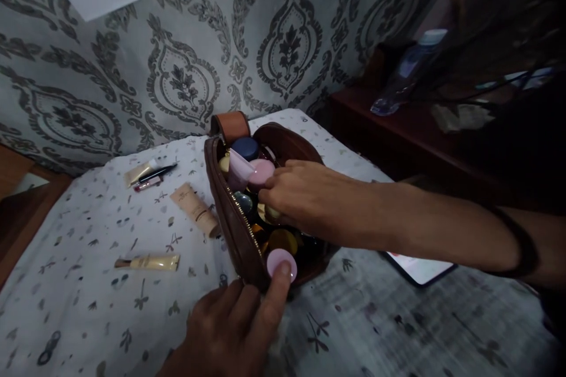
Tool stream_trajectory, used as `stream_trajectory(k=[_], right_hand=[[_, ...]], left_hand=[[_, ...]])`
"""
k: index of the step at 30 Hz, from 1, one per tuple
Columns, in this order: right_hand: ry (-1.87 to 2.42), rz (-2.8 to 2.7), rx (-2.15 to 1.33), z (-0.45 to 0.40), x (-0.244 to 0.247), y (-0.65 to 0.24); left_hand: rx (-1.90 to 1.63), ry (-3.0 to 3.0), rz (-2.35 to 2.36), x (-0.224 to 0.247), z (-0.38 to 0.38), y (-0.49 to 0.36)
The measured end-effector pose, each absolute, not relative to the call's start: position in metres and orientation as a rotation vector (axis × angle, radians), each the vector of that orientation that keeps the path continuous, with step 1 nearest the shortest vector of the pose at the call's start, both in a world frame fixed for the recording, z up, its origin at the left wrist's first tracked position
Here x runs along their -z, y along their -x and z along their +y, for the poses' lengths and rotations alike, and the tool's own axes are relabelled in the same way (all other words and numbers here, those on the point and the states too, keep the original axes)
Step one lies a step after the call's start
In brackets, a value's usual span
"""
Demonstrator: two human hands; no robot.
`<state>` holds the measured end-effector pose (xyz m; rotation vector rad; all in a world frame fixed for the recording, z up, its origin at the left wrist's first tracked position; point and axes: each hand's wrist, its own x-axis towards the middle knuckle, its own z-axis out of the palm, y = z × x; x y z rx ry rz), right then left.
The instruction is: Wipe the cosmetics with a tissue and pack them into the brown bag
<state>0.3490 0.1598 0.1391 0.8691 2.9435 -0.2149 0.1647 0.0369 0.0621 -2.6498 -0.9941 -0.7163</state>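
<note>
A brown zippered cosmetic bag (239, 235) stands unzipped on the bed, packed with round-capped containers and tubes. My right hand (305, 194) reaches into it from the right with bent fingers; the fingertips are hidden among the containers, beside a gold-coloured lid (269, 214). Just past those fingers are a pink round cap (262, 172), a pale pink tube (240, 169) and a dark blue lid (245, 148). My left hand (239, 318) is at the bag's near end, its index finger on a light pink disc-shaped lid (277, 260), the other fingers curled against the bag's side.
Left of the bag lie a beige tube (194, 209), a yellowish slim tube (150, 263) and a small group of cosmetics (150, 175). A phone or tablet (420, 268) lies under my right forearm. A plastic bottle (409, 70) rests on dark red furniture (380, 129). Patterned wall behind.
</note>
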Motion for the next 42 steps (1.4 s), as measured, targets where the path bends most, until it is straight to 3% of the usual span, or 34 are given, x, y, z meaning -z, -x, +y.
stream_trajectory(k=[6,19,27,36,42], right_hand=[[-0.872,2.936,0.298,0.160,-0.140,-0.350],[-1.242,2.713,0.973,0.145,-0.144,-0.338],[-1.308,2.770,0.949,0.151,-0.123,-0.334],[-1.183,2.813,1.315,0.153,-0.123,-0.334],[-1.127,2.889,1.330,0.154,-0.121,-0.332]], left_hand=[[0.668,2.682,-0.983,-0.064,0.037,-0.162],[0.686,2.688,-0.980,-0.062,0.037,-0.163],[0.691,2.675,-0.974,-0.063,0.036,-0.164],[0.719,2.664,-0.985,-0.062,0.037,-0.164],[0.675,2.625,-1.004,-0.060,0.034,-0.164]])
